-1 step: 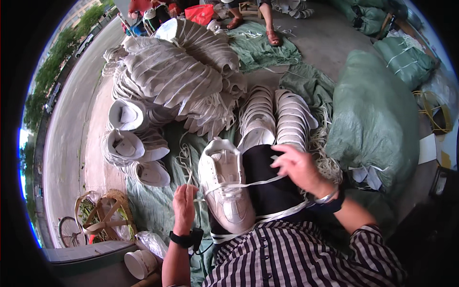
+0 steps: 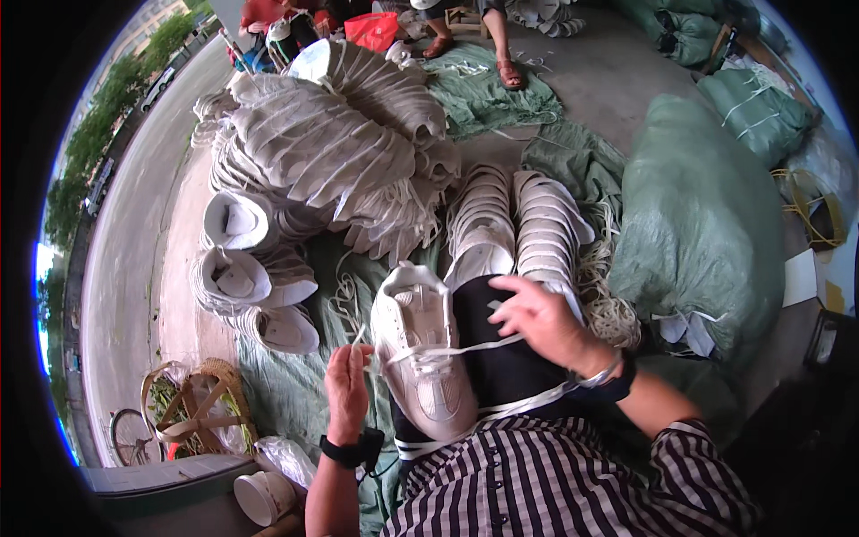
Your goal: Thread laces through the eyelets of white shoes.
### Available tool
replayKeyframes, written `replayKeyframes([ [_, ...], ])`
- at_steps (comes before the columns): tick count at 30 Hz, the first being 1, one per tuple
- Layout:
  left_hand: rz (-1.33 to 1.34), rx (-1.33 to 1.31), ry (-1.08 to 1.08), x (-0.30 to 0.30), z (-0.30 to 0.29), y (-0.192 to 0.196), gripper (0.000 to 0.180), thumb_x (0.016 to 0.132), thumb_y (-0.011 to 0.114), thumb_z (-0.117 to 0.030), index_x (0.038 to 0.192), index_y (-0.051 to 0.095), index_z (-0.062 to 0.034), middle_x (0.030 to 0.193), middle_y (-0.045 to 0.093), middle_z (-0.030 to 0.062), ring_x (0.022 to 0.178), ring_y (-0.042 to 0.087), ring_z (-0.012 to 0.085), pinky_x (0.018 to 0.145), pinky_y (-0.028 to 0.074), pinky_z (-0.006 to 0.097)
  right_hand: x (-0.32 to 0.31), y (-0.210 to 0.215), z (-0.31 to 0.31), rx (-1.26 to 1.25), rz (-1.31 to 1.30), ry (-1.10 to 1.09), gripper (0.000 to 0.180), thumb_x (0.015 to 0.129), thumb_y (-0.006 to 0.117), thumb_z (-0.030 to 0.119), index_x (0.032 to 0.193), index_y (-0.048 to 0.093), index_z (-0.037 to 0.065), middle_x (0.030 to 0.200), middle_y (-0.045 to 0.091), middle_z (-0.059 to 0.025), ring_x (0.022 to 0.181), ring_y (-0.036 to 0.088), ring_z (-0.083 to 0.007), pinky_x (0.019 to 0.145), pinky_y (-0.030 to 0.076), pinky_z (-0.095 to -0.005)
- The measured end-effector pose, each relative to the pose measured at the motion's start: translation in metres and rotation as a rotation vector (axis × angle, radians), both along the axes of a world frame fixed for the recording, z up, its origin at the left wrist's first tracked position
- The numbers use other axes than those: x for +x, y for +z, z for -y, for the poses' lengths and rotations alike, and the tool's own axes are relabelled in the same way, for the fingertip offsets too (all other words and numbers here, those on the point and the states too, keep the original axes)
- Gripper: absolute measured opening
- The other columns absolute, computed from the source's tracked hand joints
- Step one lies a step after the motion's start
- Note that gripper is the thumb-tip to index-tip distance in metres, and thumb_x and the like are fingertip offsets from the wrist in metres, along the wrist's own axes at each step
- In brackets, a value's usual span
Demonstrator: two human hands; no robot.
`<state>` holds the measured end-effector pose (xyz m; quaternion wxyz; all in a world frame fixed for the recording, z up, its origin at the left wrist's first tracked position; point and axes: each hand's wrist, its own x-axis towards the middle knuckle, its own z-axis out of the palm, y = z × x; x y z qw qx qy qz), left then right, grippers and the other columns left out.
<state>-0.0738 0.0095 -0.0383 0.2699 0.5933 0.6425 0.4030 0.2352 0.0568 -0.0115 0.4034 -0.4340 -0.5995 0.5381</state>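
A white sneaker upper (image 2: 431,389) rests on my black-trousered lap, toe toward me and opening away. White shoelace (image 2: 474,346) threads through its lower eyelets and stretches out to both sides. My left hand (image 2: 347,385), left of the upper, pinches the lace's left end with closed fingertips. Over the right thigh, my right hand (image 2: 550,327) has thumb and forefinger raised, while the lace runs into its curled lower fingers. Another white strand lies across my lap below that wrist.
Stacked grey-white shoe uppers (image 2: 322,143) pile up ahead and left. Two more nested rows stand beyond my knees. A big green sack (image 2: 702,224) bulges at right, beside loose laces (image 2: 608,313). A woven basket (image 2: 210,407) and white bucket (image 2: 264,497) are at left. People sit at the far end.
My right hand has shifted slightly left, toward the upper, with the lace. My left hand stays beside the upper, a lace end now showing above its fingertips.
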Motion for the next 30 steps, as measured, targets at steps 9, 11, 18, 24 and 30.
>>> replayKeyframes([
  [9, 0.515, -0.344, -0.084, 0.040, 0.008, 0.024, 0.022, 0.097, 0.048, -0.021, 0.088, 0.058, -0.0025, 0.066, 0.054, -0.0014, 0.055, 0.045, 0.0046, 0.051, 0.036, 0.019, -0.039, -0.002, 0.008, 0.012, 0.185, 0.100, 0.006, 0.087, 0.056, 0.003, 0.090, 0.060, 0.001, 0.070, 0.065, -0.0069, 0.055, 0.062, -0.0118, 0.050, 0.050, -0.0257],
  [11, 0.431, -0.332, -0.120, 0.036, 0.010, 0.026, 0.022, 0.096, 0.050, -0.020, 0.086, 0.059, -0.0022, 0.066, 0.054, -0.0015, 0.056, 0.046, 0.0049, 0.053, 0.038, 0.019, -0.041, -0.001, 0.007, -0.133, 0.051, 0.085, 0.006, 0.086, 0.057, 0.004, 0.091, 0.060, 0.001, 0.068, 0.065, -0.0080, 0.053, 0.062, -0.0117, 0.048, 0.049, -0.0255],
  [18, 0.336, -0.120, -0.095, 0.035, 0.000, 0.027, 0.019, 0.094, 0.052, -0.015, 0.088, 0.062, 0.0001, 0.069, 0.057, -0.0010, 0.061, 0.050, 0.0062, 0.060, 0.042, 0.021, -0.046, -0.029, 0.003, 0.419, 0.378, 0.053, 0.007, 0.084, 0.063, 0.010, 0.084, 0.060, 0.003, 0.065, 0.063, -0.0091, 0.052, 0.063, -0.0143, 0.048, 0.049, -0.0279],
  [24, 0.419, -0.377, -0.199, 0.024, 0.006, 0.022, 0.026, 0.094, 0.054, -0.023, 0.083, 0.063, -0.0005, 0.071, 0.058, -0.0034, 0.063, 0.045, 0.0026, 0.057, 0.036, 0.019, -0.052, -0.007, -0.002, 0.168, 0.402, 0.179, 0.009, 0.085, 0.056, 0.010, 0.082, 0.058, 0.001, 0.060, 0.059, -0.0089, 0.047, 0.060, -0.0174, 0.043, 0.046, -0.0287],
  [30, 0.506, -0.389, -0.217, 0.027, 0.005, 0.023, 0.026, 0.093, 0.056, -0.021, 0.087, 0.064, 0.0033, 0.079, 0.064, 0.0012, 0.075, 0.056, 0.0066, 0.071, 0.045, 0.022, -0.049, -0.003, 0.002, 0.757, 0.731, 0.296, 0.007, 0.078, 0.056, 0.007, 0.077, 0.049, 0.004, 0.067, 0.056, -0.0101, 0.059, 0.061, -0.0275, 0.052, 0.050, -0.0347],
])
